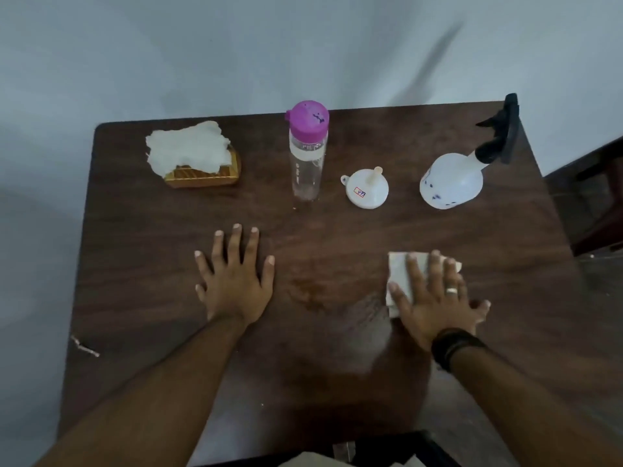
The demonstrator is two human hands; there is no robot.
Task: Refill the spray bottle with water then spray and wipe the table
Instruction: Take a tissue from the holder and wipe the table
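Spray bottle (451,183) was stood at the worktop's (141,230) far right, beside a funnel (367,193). A folded tissue (399,274) was pressed flat under the spread right hand (435,298); the left hand (232,281) was laid flat, fingers spread.

Folded tissue (399,278) pressed flat on dark table (337,230) by right hand (435,301), lower right; left hand (232,281) spread flat, centre left; spray bottle (455,180) stood upper right

Bare forearms; silver ring (451,290), seemingly black wristbands (453,343) on right.
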